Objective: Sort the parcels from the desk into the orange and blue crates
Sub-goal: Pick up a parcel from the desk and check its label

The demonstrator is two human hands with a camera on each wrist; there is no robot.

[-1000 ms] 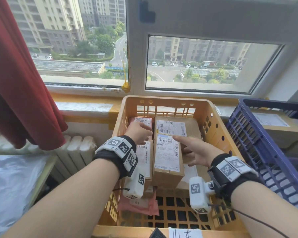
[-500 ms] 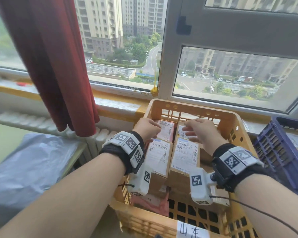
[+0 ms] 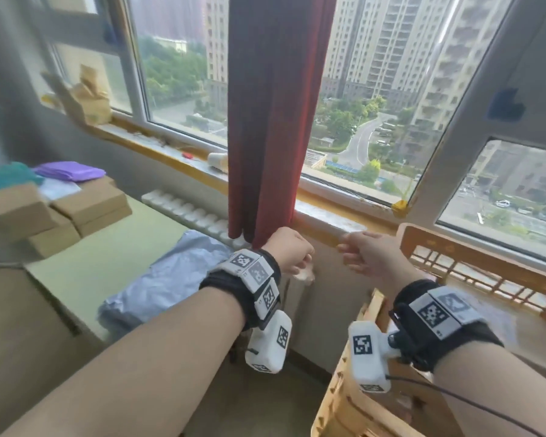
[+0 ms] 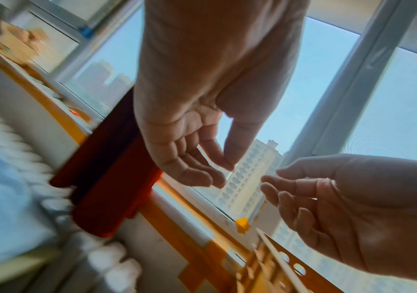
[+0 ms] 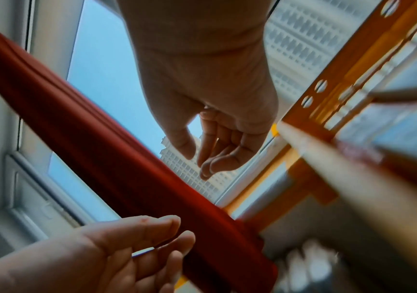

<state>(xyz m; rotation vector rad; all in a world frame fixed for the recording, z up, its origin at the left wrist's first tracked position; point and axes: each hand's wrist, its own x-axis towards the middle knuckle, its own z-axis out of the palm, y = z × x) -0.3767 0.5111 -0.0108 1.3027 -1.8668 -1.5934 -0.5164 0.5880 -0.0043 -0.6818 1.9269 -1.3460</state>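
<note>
Both hands [image 3: 292,252] [image 3: 372,257] lifted from orange crate [image 3: 473,250]; fingers loosely curled, empty.

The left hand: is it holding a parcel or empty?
Empty. The left hand shows a bare palm, its fingers loosely curled round nothing.

The orange crate [image 3: 473,266], a slatted plastic box, stands at the right under the window sill, its inside blurred. Brown cardboard parcels [image 3: 76,212] lie stacked on the bench [image 3: 114,263] at the left, with a grey poly-bag parcel [image 3: 167,279] flat on the bench's near end.
</note>
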